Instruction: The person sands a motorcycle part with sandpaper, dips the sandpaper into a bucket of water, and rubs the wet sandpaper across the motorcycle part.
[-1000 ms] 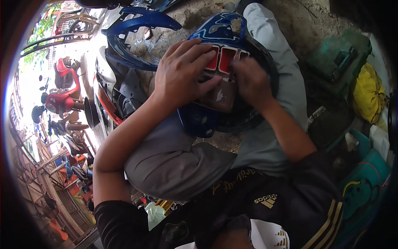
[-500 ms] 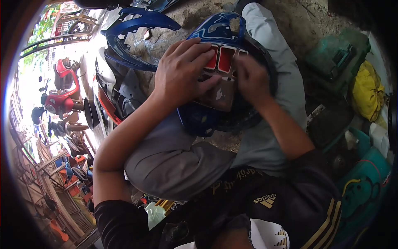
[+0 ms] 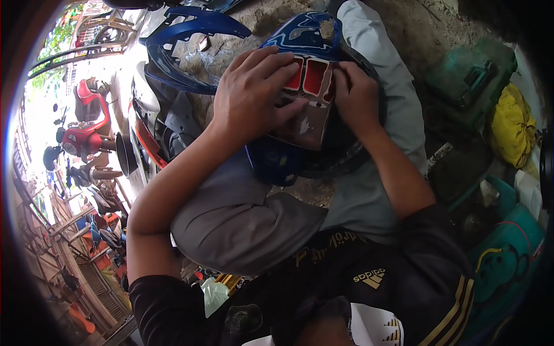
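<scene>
A blue motorcycle body panel lies between my legs, with a brownish sticker sheet across its middle. Red rectangles edged in white show on the upper part of the sheet. My left hand rests palm down on the sheet's left side, fingers stretched out and thumb apart, covering part of a red rectangle. At the sheet's upper right edge, my right hand has its fingers bent and pinched together on the rim. Its fingertips are partly hidden.
Another blue fairing piece lies on the ground at upper left, near grey and orange body parts. To the right are a green case, a yellow bag and a teal box. A red motorcycle stands far left.
My right hand, blurred before, has come up slightly and now holds at the sheet's right edge. The left hand has stayed nearly in place, shifting slightly up and left.
</scene>
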Motion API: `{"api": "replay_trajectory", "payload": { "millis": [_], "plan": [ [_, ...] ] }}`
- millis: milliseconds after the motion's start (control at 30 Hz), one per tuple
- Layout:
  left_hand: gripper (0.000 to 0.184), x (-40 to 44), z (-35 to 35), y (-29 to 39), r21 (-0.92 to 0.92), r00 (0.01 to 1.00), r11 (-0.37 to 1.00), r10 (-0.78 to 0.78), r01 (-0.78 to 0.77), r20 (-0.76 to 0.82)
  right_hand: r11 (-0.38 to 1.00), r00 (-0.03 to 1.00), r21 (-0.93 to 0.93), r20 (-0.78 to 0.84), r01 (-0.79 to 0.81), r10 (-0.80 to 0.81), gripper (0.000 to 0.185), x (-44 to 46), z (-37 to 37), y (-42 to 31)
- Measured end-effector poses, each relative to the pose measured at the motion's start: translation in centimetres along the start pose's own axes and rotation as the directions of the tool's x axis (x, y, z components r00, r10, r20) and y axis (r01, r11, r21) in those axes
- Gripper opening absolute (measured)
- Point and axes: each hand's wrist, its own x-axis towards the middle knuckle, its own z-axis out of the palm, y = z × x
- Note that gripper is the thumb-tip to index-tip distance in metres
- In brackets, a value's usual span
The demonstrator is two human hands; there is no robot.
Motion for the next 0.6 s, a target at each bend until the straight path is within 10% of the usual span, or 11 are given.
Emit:
{"api": "replay_trajectory", "payload": {
  "millis": [167,267,433,500,600],
  "plan": [
    [0.055,0.2,-0.2,-0.1,-0.008,1.0,1.0,-0.001,0.001,0.007,0.942,0.929,-0.097,-0.161,0.321,-0.333,0.013,-1.9,1.6,0.8],
    [0.056,-0.4,0.2,0.1,-0.019,1.0,1.0,0.005,-0.004,0.021,0.995,0.992,-0.071,-0.103,0.066,-0.073,0.01,0.5,0.7,0.9],
    [0.056,0.2,0.1,-0.1,-0.008,1.0,1.0,0.008,-0.008,0.01,0.962,0.944,-0.048,-0.187,0.268,-0.272,0.008,-3.3,1.8,-0.2],
    [0.056,0.0,0.1,-0.1,-0.01,1.0,1.0,0.014,-0.014,0.019,0.99,0.991,-0.045,-0.014,-0.136,0.136,0.01,0.5,0.0,-0.2],
    [0.054,0.0,0.0,0.0,-0.008,1.0,1.0,0.006,-0.006,0.009,0.992,0.986,-0.077,-0.13,0.095,-0.105,0.015,0.2,0.7,-0.1]
  ]
}}
